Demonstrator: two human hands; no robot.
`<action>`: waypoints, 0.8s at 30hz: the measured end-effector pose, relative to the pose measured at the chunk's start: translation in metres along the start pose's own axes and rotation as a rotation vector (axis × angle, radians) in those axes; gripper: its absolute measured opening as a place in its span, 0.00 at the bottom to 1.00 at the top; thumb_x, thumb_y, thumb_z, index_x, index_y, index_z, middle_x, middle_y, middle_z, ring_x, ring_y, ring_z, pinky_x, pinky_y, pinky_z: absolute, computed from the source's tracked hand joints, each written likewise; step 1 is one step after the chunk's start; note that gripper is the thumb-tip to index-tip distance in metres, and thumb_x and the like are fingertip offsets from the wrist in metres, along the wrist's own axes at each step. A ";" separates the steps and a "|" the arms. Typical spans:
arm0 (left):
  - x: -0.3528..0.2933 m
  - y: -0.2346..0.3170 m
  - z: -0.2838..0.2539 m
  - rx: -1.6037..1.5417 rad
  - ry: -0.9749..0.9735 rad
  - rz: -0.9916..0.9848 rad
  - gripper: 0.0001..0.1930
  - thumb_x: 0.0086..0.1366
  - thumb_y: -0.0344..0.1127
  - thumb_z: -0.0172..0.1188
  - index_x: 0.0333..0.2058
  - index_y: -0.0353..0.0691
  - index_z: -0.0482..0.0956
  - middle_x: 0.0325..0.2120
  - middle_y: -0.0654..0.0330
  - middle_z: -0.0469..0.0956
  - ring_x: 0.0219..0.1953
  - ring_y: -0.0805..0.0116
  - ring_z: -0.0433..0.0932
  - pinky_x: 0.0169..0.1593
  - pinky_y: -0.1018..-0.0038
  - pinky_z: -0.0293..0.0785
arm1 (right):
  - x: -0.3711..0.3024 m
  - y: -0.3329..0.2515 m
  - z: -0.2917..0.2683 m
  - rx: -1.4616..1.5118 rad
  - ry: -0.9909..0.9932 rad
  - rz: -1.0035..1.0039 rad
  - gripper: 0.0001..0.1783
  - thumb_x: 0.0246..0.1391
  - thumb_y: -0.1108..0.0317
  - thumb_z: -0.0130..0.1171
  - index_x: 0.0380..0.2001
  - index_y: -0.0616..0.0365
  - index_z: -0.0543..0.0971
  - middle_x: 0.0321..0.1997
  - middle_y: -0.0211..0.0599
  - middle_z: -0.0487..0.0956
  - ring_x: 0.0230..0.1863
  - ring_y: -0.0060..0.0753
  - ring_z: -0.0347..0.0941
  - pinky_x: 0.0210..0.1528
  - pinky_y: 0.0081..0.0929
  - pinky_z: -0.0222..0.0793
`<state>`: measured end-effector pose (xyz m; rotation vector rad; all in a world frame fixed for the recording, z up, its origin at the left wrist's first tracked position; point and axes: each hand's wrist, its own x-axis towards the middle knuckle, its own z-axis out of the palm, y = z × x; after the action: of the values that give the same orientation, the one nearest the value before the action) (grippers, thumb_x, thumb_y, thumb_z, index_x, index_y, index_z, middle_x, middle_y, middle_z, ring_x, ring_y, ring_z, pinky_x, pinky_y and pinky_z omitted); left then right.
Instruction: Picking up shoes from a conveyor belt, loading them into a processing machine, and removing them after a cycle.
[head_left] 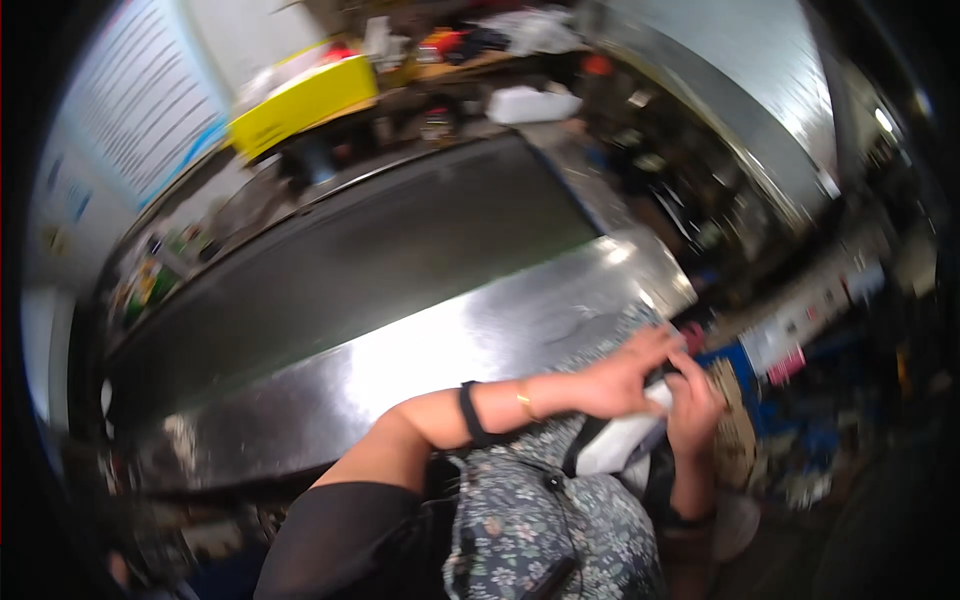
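Grip too blurred for me to judge, left hand (625,380) and right hand (694,410) crowd a long white object (616,445), near right, slanting toward far-right, while far left an open yellow box (302,108) holds red contents (338,52).

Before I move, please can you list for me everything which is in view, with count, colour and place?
Yellow box: 1, yellow, upper left
Wall sheet: 1, white and blue, far upper left
White object: 1, white, behind the table
Table: 1, shiny silver in front, dark behind, centre
Pink object: 1, pink, right
White item: 1, white, at the two hands
Other clutter: too blurred to count, mixed colours, back and right
Flowered garment: 1, dark with pale flowers, lower centre
Bracelet: 1, gold, left wrist
Arm band: 1, black, left forearm
Left hand: 1, bare, right of centre
Right hand: 1, bare, beside the left hand
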<state>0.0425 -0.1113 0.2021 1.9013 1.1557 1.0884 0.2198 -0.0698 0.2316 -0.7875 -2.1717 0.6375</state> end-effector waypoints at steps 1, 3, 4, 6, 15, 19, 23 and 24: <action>0.001 -0.013 0.003 -0.021 -0.015 0.046 0.47 0.54 0.37 0.68 0.67 0.35 0.49 0.67 0.38 0.48 0.71 0.45 0.43 0.70 0.59 0.44 | 0.005 -0.003 -0.004 0.081 0.001 0.055 0.14 0.49 0.78 0.60 0.42 0.67 0.79 0.44 0.51 0.81 0.48 0.49 0.78 0.50 0.35 0.73; -0.008 -0.014 -0.003 -0.081 -0.005 0.017 0.45 0.55 0.36 0.67 0.67 0.34 0.50 0.68 0.41 0.48 0.71 0.49 0.43 0.71 0.61 0.42 | 0.010 -0.011 -0.013 0.096 -0.108 0.034 0.18 0.49 0.74 0.63 0.46 0.64 0.77 0.48 0.50 0.79 0.51 0.48 0.76 0.52 0.33 0.71; 0.001 -0.018 0.002 -0.173 0.026 -0.017 0.45 0.55 0.37 0.67 0.66 0.34 0.51 0.68 0.42 0.47 0.72 0.50 0.42 0.71 0.61 0.42 | 0.008 0.005 -0.018 0.090 -0.142 0.011 0.24 0.50 0.72 0.63 0.52 0.64 0.74 0.52 0.50 0.77 0.53 0.49 0.75 0.53 0.34 0.70; 0.003 -0.005 0.004 -0.171 0.021 -0.096 0.44 0.55 0.37 0.67 0.66 0.35 0.52 0.69 0.43 0.46 0.72 0.51 0.41 0.71 0.62 0.41 | -0.014 0.009 -0.019 0.096 -0.122 0.104 0.30 0.55 0.70 0.60 0.60 0.62 0.66 0.55 0.54 0.74 0.56 0.54 0.72 0.55 0.35 0.69; 0.043 -0.007 0.011 -0.276 0.040 -0.133 0.36 0.56 0.28 0.63 0.64 0.39 0.61 0.57 0.55 0.69 0.58 0.66 0.67 0.61 0.71 0.63 | -0.106 0.043 0.021 0.631 0.305 0.590 0.10 0.62 0.68 0.54 0.35 0.67 0.76 0.26 0.25 0.73 0.29 0.17 0.65 0.33 0.20 0.64; 0.033 0.001 0.013 -0.616 0.080 -0.361 0.30 0.56 0.28 0.67 0.57 0.39 0.67 0.45 0.62 0.74 0.48 0.71 0.72 0.55 0.73 0.69 | -0.110 0.071 0.000 1.171 0.330 0.808 0.23 0.68 0.53 0.45 0.41 0.65 0.77 0.37 0.29 0.78 0.39 0.17 0.71 0.46 0.22 0.67; 0.013 -0.007 0.042 -0.779 0.047 -0.479 0.28 0.58 0.24 0.65 0.56 0.39 0.65 0.42 0.63 0.74 0.46 0.74 0.72 0.52 0.76 0.69 | -0.133 0.089 0.059 0.699 0.020 1.001 0.31 0.70 0.50 0.31 0.57 0.65 0.71 0.57 0.50 0.75 0.59 0.44 0.70 0.63 0.33 0.60; 0.016 -0.006 0.045 -0.791 0.032 -0.486 0.28 0.58 0.24 0.65 0.56 0.39 0.65 0.42 0.63 0.74 0.46 0.74 0.72 0.52 0.76 0.69 | -0.126 0.081 0.046 0.694 0.031 1.018 0.31 0.70 0.50 0.31 0.57 0.65 0.71 0.57 0.50 0.75 0.59 0.44 0.70 0.63 0.33 0.60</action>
<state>0.0844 -0.0989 0.1819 0.9382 0.9305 1.0737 0.2803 -0.1102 0.0929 -1.4347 -1.2183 1.7235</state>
